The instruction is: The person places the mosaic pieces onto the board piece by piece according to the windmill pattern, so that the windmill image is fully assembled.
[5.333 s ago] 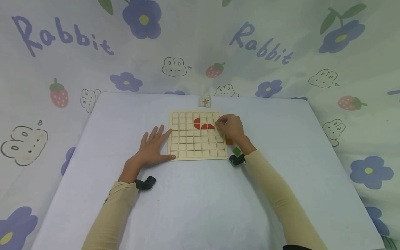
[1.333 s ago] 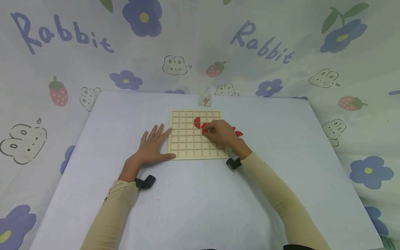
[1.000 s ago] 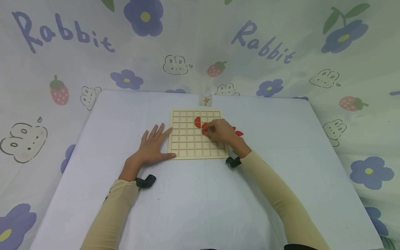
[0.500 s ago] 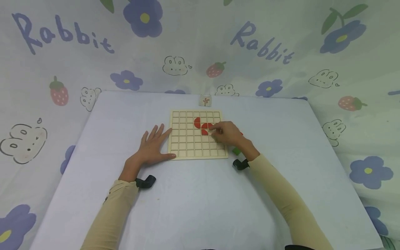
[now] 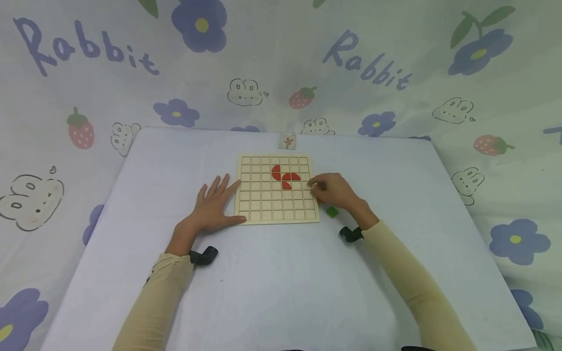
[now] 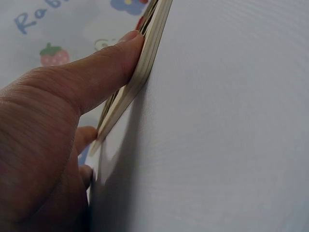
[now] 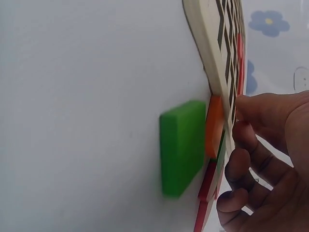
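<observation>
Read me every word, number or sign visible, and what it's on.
"Rabbit": upper-left lettering on the backdrop cloth.
"Rabbit": upper-right lettering, same cloth.
"Rab": cut-off lettering in the left wrist view, same cloth.
Small card: any text too small to read.
Gridded wooden board, green square piece: no text visible.
Purple stroke, far right: cut off, unreadable.

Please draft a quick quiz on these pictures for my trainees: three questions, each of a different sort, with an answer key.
1. True or false: the thumb of the left hand touches the board.

2. Multiple choice: what colour are the pieces set in the board?
A) Orange
B) Red
C) Green

3. Short answer: in the head view, which hand is nearer the green piece on the table?

Key: 1. True. 2. B. 3. The right hand.
</observation>
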Available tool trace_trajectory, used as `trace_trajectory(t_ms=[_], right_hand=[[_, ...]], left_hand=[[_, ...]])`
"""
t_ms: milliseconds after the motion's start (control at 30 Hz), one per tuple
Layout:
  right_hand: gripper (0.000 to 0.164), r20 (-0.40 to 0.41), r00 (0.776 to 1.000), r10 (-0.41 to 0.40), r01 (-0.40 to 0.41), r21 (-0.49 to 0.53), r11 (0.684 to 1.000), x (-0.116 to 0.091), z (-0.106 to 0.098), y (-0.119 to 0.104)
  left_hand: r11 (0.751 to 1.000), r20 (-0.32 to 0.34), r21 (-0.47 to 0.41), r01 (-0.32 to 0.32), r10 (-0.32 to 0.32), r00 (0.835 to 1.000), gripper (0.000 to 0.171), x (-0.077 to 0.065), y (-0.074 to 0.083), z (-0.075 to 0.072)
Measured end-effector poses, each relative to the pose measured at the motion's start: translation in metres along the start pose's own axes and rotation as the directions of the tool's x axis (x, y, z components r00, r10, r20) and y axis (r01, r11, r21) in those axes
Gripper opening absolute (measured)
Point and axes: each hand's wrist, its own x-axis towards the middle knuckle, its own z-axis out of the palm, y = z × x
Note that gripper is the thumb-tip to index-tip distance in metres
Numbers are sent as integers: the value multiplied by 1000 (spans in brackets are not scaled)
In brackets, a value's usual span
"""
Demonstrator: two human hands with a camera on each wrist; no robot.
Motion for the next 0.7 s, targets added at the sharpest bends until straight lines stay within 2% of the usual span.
trace_trajectory(t_ms=[500,700], right_hand=[[28,-68,994,87,-91,-51,995,-21,-15,32],[28,-135,987,90,-106,-115,988,-29,-17,42]], left_hand=[[1000,-5,-6,-4,4,1000,110,0,1,-1],[1000,-1,0,-1,1,1000,110,0,0,-1]])
